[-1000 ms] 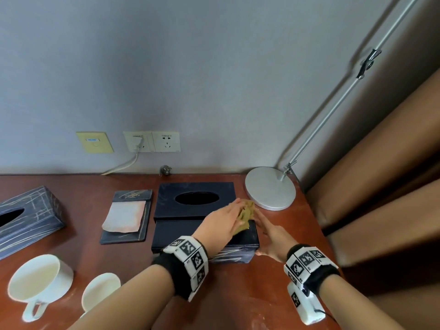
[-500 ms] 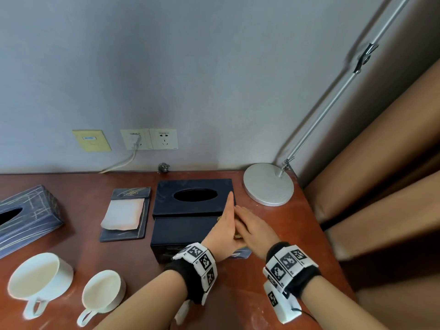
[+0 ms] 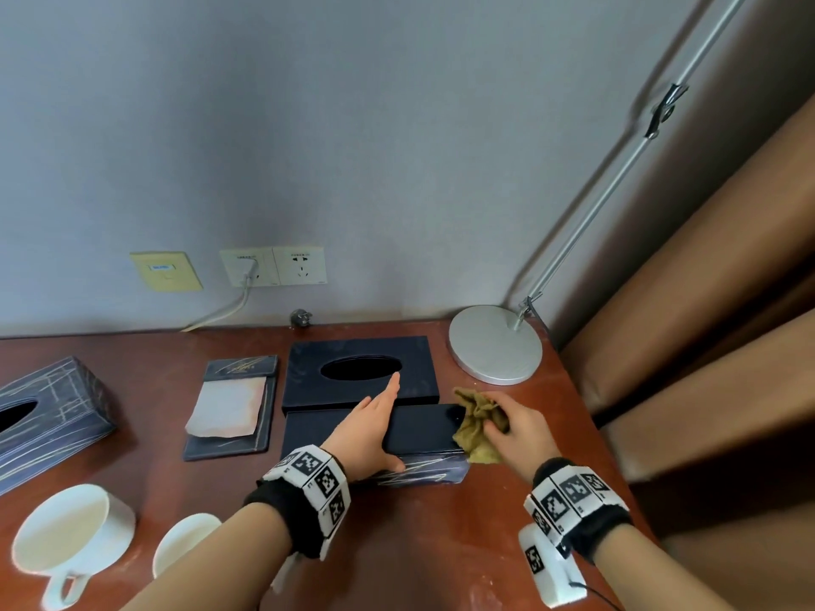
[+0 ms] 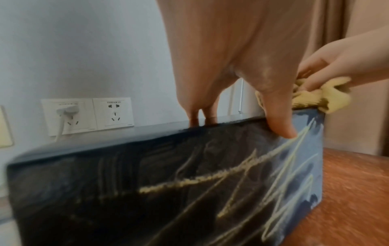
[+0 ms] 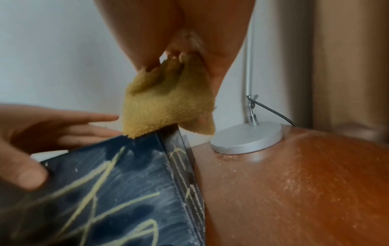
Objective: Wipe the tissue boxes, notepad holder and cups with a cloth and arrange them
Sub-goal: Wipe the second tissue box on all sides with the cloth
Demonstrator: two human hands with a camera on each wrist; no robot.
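Nearest the viewer, two white cups (image 3: 72,535) of smooth glazed ware were seen lying tipped on the reddish, glossy wooden desk (image 3: 441,544), apparently not yet attended to. Just beyond, the step in hand was judged to be the wiping of the near tissue box (image 4: 168,183), a dark blue rectangular box streaked with pale gold lines. It was steadied by the left hand (image 3: 370,427), laid flat across the top with fingers straight and the thumb pressed against the front face. A crumpled, nubbly mustard-yellow cloth (image 5: 168,106) was pinched in the curled fingers of the right hand (image 3: 516,427) and held at the box's right top corner. The next move was judged to call for the cloth to be drawn down the right end or back along the top while the box was kept from sliding.

Directly behind, touching or nearly so, a second dark tissue box (image 3: 361,372) with an oval opening was seen, and to its left a flat notepad holder (image 3: 231,407) bearing pale paper. A third streaked box (image 3: 48,416) lay at the far left. Farther back stood a matt silver lamp base (image 3: 494,346), round and flat.
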